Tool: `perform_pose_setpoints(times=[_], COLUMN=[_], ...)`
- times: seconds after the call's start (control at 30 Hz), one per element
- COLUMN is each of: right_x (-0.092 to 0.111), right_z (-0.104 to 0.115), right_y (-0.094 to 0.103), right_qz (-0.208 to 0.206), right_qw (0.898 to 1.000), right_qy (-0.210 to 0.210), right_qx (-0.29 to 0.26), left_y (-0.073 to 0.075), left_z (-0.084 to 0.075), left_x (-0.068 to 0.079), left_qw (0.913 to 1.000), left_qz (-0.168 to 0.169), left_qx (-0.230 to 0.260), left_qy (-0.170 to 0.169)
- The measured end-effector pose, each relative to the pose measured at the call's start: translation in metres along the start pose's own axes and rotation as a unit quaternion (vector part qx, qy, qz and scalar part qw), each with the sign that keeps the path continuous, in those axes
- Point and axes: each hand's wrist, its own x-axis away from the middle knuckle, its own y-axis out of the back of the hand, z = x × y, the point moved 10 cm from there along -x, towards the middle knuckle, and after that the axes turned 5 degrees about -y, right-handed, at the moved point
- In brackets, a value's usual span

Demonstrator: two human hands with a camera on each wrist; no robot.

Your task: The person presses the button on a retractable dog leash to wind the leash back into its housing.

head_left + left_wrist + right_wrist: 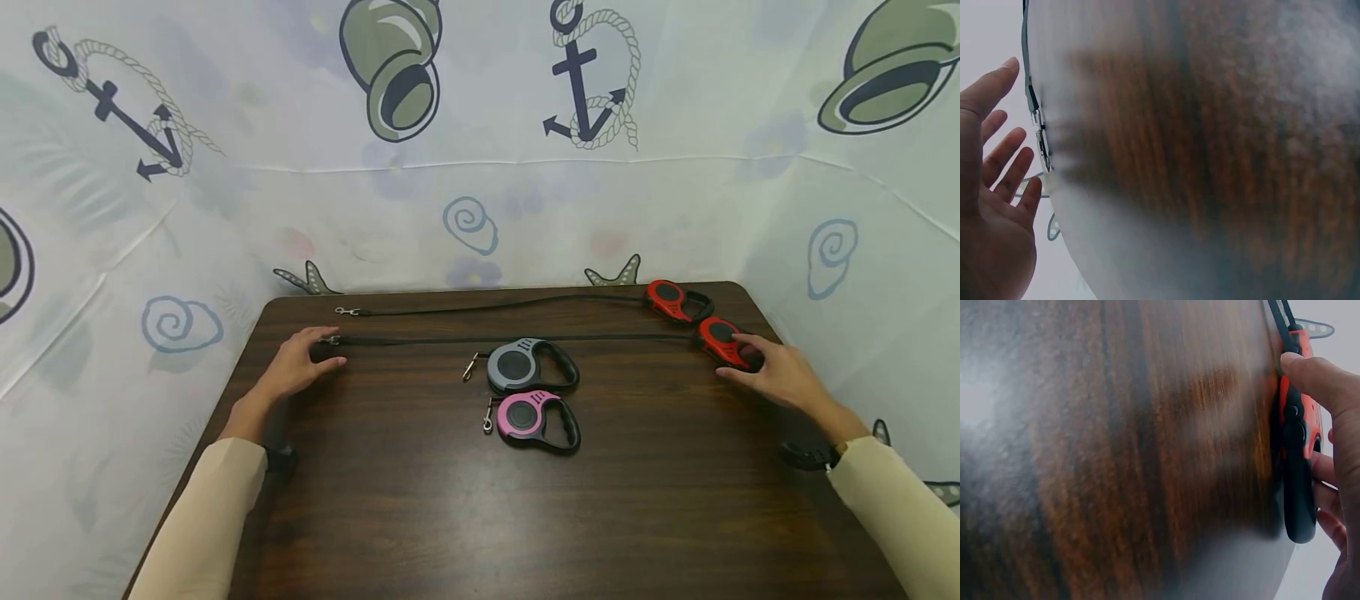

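Note:
At the right, a red-and-black retractable dog leash lies flat with its black cord drawn out to the left. My right hand grips its casing, thumb along the near edge and fingers at the far side and handle. At the cord's other end is a metal clip. My left hand is beside that clip, fingers spread and relaxed, holding nothing; the left wrist view shows the clip just past the fingertips. Behind lies a second red leash, its cord also extended.
A grey retractable leash and a pink one lie mid-table, cords drawn in, clips pointing left. The dark wooden table backs onto a printed cloth that hangs along the back and both sides.

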Motion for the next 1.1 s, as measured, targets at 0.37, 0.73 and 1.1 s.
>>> perform_pose_setpoints(times=[0.37,0.73,1.1], right_x=[-0.003,-0.003,-0.006], right_z=[-0.001,-0.003,0.0], right_y=[-0.001,-0.005,-0.002], right_qz=[-0.015,-0.006,-0.032], right_qw=[1.0,1.0,0.999], right_qy=[0.017,-0.001,0.015], right_qx=[0.014,-0.004,-0.022], left_y=[-0.004,-0.008,-0.005], left_z=[0.007,0.013,0.016], left_x=[-0.007,-0.014,-0.022], left_qw=[0.9998,1.0,0.999], left_qz=[0.016,-0.004,-0.03], left_qx=[-0.005,-0.003,-0.018], left_qy=[0.009,-0.007,-0.026])
